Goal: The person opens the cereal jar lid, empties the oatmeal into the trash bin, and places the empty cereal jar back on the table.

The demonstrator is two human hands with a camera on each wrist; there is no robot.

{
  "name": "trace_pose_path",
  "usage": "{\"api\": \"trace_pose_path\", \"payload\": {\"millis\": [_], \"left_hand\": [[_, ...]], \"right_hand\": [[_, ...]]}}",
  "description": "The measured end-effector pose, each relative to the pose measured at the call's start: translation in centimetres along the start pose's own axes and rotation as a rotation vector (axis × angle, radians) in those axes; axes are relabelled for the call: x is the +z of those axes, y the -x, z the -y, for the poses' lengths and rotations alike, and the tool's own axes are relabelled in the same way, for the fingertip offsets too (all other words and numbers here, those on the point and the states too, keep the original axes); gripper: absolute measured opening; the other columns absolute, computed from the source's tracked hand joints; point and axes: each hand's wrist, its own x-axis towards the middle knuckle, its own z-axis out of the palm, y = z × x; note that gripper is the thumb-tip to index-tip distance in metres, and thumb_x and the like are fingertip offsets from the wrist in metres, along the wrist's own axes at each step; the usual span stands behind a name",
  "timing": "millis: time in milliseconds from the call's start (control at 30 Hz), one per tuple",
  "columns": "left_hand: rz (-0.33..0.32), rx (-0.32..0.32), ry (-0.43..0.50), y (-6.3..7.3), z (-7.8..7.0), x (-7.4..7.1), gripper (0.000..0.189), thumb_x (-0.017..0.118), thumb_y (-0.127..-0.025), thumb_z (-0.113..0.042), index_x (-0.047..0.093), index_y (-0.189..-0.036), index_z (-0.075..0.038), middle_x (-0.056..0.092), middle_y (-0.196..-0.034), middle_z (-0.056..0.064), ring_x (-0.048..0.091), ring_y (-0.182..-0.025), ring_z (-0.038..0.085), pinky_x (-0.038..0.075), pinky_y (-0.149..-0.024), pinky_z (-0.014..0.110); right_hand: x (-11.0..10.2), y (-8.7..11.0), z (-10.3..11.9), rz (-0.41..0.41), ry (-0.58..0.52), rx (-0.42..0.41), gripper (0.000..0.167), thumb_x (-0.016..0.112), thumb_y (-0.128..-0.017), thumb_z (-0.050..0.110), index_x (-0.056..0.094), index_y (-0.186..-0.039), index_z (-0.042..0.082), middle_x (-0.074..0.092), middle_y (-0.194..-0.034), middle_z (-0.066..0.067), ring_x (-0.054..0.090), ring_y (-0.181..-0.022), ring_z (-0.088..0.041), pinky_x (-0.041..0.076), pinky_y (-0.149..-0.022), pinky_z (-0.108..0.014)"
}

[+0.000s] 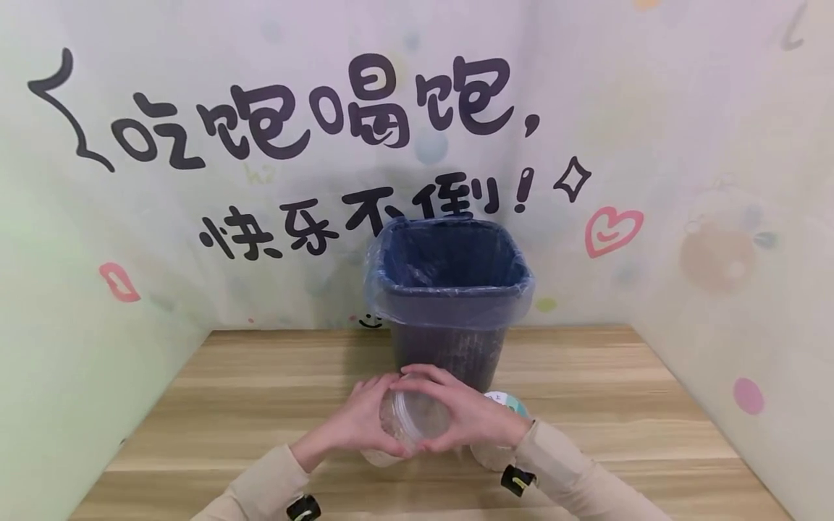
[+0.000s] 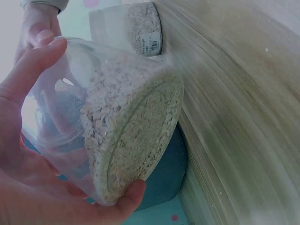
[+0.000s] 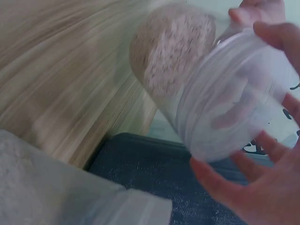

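Note:
My left hand [image 1: 358, 423] grips a clear plastic jar [image 2: 101, 117] part filled with pale, oat-like flakes. The jar is tilted over the table, its base toward the left and its lidded end toward the right. My right hand [image 1: 459, 412] has thumb and fingers curled round the clear screw lid [image 3: 239, 93]. In the right wrist view the flakes lie toward the jar's base, away from the lid. A second clear jar [image 1: 493, 457] of similar flakes stands upright beside the right wrist, partly hidden by the forearm. A barcode label [image 2: 151, 43] shows on it in the left wrist view.
A dark blue bin [image 1: 449, 347] lined with a clear plastic bag [image 1: 456, 310] stands just behind the hands. The wood-grain table [image 1: 260, 383] meets a printed wall sheet [image 1: 293, 43] at the back, with pale walls on both sides.

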Motion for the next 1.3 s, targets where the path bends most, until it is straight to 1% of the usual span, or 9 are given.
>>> {"api": "trace_pose_path", "payload": {"millis": [167, 300, 400, 533, 700, 833, 1000, 1100, 1300], "left_hand": [[0.045, -0.039, 0.048, 0.6, -0.1, -0.8, 0.101, 0.090, -0.056, -0.034, 0.042, -0.138, 0.000, 0.052, -0.128, 0.019, 0.045, -0.116, 0.041, 0.036, -0.095, 0.058], [0.097, -0.076, 0.131, 1.1, 0.1, -1.4, 0.103, 0.091, -0.057, -0.030, 0.039, -0.141, 0.000, 0.051, -0.130, 0.017, 0.045, -0.115, 0.039, 0.038, -0.094, 0.058], [0.156, -0.098, 0.253, 1.3, 1.0, -1.8, 0.100, 0.089, -0.060, -0.023, 0.038, -0.141, 0.003, 0.051, -0.128, 0.016, 0.049, -0.113, 0.034, 0.040, -0.094, 0.053], [0.189, -0.141, 0.412, 1.9, 2.6, -2.6, 0.093, 0.086, -0.064, -0.015, 0.036, -0.139, 0.008, 0.050, -0.127, 0.020, 0.048, -0.115, 0.034, 0.038, -0.098, 0.053], [0.148, -0.195, 0.429, 2.4, 3.6, -3.8, 0.094, 0.083, -0.065, -0.016, 0.032, -0.141, 0.009, 0.046, -0.131, 0.026, 0.044, -0.118, 0.041, 0.036, -0.098, 0.059], [0.075, -0.246, 0.403, 2.6, 4.3, -4.2, 0.097, 0.083, -0.064, -0.014, 0.030, -0.141, 0.011, 0.045, -0.133, 0.029, 0.041, -0.121, 0.047, 0.034, -0.099, 0.061], [-0.019, -0.330, 0.381, 2.8, 5.2, -4.6, 0.099, 0.085, -0.062, -0.010, 0.030, -0.142, 0.010, 0.045, -0.132, 0.030, 0.045, -0.118, 0.045, 0.039, -0.096, 0.059], [-0.029, -0.349, 0.373, 2.9, 5.9, -4.7, 0.099, 0.085, -0.062, -0.011, 0.030, -0.142, 0.009, 0.044, -0.131, 0.031, 0.046, -0.116, 0.046, 0.041, -0.094, 0.060], [-0.035, -0.357, 0.349, 2.9, 7.1, -5.4, 0.097, 0.085, -0.064, -0.015, 0.031, -0.142, 0.007, 0.041, -0.133, 0.035, 0.041, -0.120, 0.050, 0.040, -0.094, 0.060]], "right_hand": [[0.0, -0.4, -0.1, 0.036, -0.029, -0.090, 0.084, 0.084, -0.068, 0.022, 0.045, -0.142, 0.022, 0.033, -0.149, -0.006, 0.031, -0.136, -0.020, 0.038, -0.103, -0.036], [0.0, -0.7, 0.0, 0.079, -0.014, -0.166, 0.084, 0.085, -0.069, 0.023, 0.045, -0.142, 0.020, 0.031, -0.151, -0.007, 0.027, -0.138, -0.024, 0.033, -0.107, -0.040], [0.0, -0.8, -0.1, 0.091, 0.047, -0.208, 0.083, 0.084, -0.069, 0.027, 0.045, -0.142, 0.021, 0.031, -0.152, -0.007, 0.026, -0.139, -0.029, 0.030, -0.109, -0.044], [-0.3, -0.9, 0.1, 0.091, 0.095, -0.191, 0.084, 0.084, -0.068, 0.027, 0.045, -0.142, 0.024, 0.032, -0.151, -0.006, 0.025, -0.140, -0.028, 0.030, -0.109, -0.046], [-0.1, -0.5, 0.0, 0.099, 0.095, -0.094, 0.085, 0.085, -0.069, 0.024, 0.044, -0.144, 0.022, 0.033, -0.149, -0.009, 0.030, -0.136, -0.027, 0.037, -0.104, -0.045], [0.7, -0.4, -0.1, 0.124, 0.092, 0.046, 0.088, 0.085, -0.069, 0.023, 0.042, -0.145, 0.019, 0.035, -0.148, -0.010, 0.033, -0.134, -0.027, 0.040, -0.100, -0.042], [2.5, -0.8, 0.4, 0.194, 0.206, 0.193, 0.095, 0.086, -0.067, 0.028, 0.038, -0.148, 0.021, 0.038, -0.147, -0.007, 0.037, -0.131, -0.025, 0.044, -0.096, -0.047], [3.6, -1.2, 0.8, 0.214, 0.262, 0.259, 0.098, 0.086, -0.066, 0.032, 0.035, -0.149, 0.023, 0.040, -0.146, -0.002, 0.039, -0.130, -0.023, 0.046, -0.092, -0.050], [4.9, -1.9, 1.0, 0.215, 0.277, 0.396, 0.105, 0.086, -0.065, 0.039, 0.031, -0.151, 0.017, 0.043, -0.144, -0.004, 0.042, -0.128, -0.024, 0.046, -0.093, -0.049]]}}
